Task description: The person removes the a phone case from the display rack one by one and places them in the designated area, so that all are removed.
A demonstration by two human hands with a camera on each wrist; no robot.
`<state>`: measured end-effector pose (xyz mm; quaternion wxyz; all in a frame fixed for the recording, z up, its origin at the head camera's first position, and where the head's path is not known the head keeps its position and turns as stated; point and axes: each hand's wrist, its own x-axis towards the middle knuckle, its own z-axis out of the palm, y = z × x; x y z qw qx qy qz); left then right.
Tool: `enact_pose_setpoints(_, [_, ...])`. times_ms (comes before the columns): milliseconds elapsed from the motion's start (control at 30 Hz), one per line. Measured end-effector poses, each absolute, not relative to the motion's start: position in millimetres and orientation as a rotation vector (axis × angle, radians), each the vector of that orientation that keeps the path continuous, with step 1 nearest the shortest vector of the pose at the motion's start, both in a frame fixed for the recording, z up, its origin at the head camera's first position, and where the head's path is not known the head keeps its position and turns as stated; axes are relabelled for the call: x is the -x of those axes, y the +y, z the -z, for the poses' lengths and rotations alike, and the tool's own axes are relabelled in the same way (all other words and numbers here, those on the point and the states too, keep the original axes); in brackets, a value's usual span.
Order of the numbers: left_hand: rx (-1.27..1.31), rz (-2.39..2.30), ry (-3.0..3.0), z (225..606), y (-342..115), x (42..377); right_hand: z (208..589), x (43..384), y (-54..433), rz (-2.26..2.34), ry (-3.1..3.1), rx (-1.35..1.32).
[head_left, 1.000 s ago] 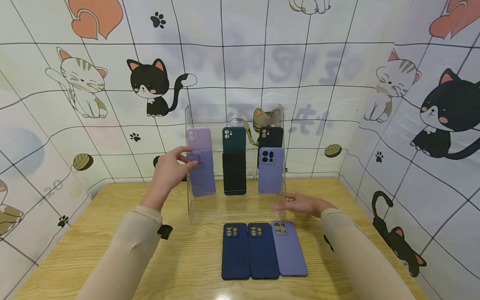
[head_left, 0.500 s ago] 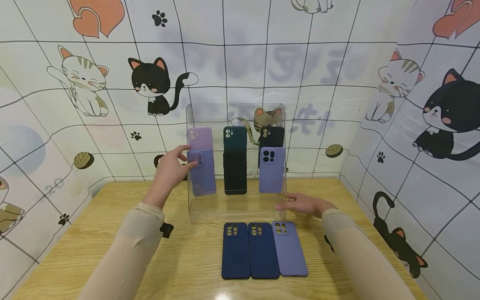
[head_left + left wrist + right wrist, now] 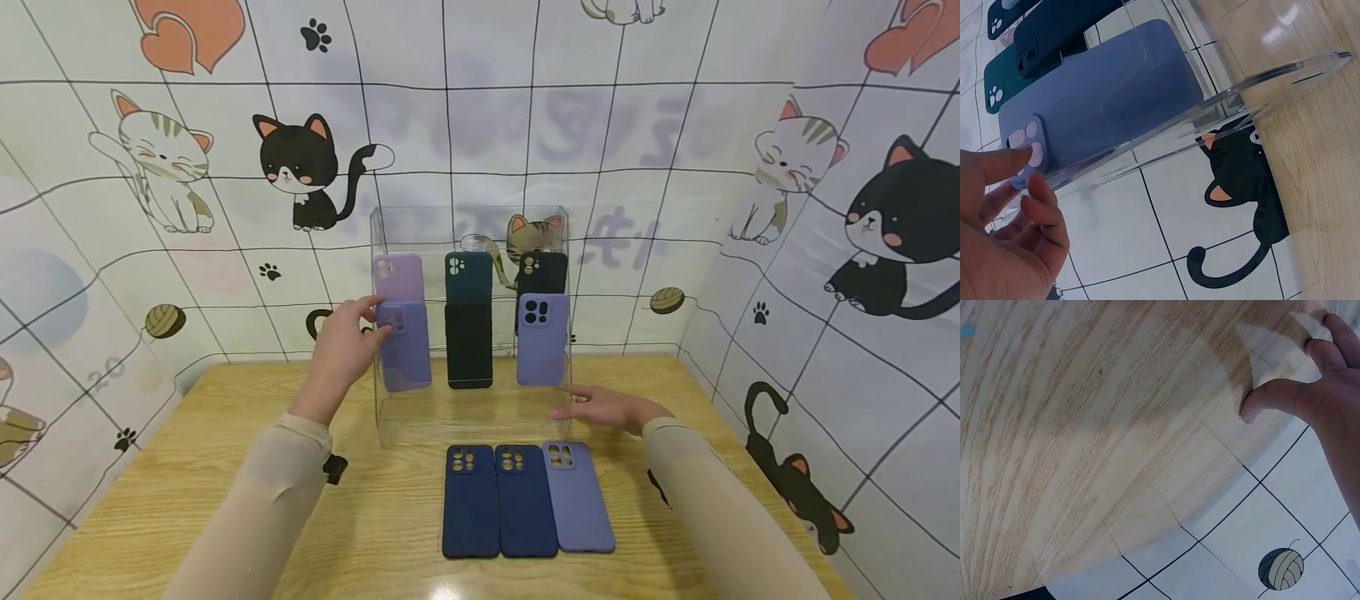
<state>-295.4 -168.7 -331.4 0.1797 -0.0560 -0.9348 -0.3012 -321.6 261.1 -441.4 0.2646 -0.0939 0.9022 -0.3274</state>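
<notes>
My left hand (image 3: 347, 346) pinches the upper left corner of a periwinkle phone case (image 3: 406, 358), thumb on its camera cutout. In the left wrist view this phone case (image 3: 1104, 94) leans in the clear display stand (image 3: 1235, 94), with the other fingers curled beside it. My right hand (image 3: 607, 408) grips the lower right edge of the clear display stand (image 3: 468, 417); in the right wrist view the thumb and fingers of that hand (image 3: 1335, 387) are bent at the stand's edge. Behind the held case stands a lilac phone case (image 3: 399, 275).
The stand also bears a dark green case (image 3: 468, 275), a black case (image 3: 469, 346), another black case (image 3: 546, 271) and a second periwinkle case (image 3: 542, 342). Two navy cases (image 3: 471, 508) and a periwinkle case (image 3: 579, 500) lie on the wooden table (image 3: 375, 517). A cat-print wall stands behind.
The left thumb has drawn back slightly to the left across the periwinkle phone case. My right hand stays at the stand's edge; the cases keep their places.
</notes>
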Motion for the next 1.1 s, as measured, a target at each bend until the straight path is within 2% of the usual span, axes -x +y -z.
enact_pose_setpoints(833, [0.249,0.548,-2.618,353,-166,289,443,321,260,0.894,2.440,0.252])
enact_pose_setpoints(1100, [0.297,0.628,-2.556,360,-169,293,441,319,260,0.879,2.443,0.254])
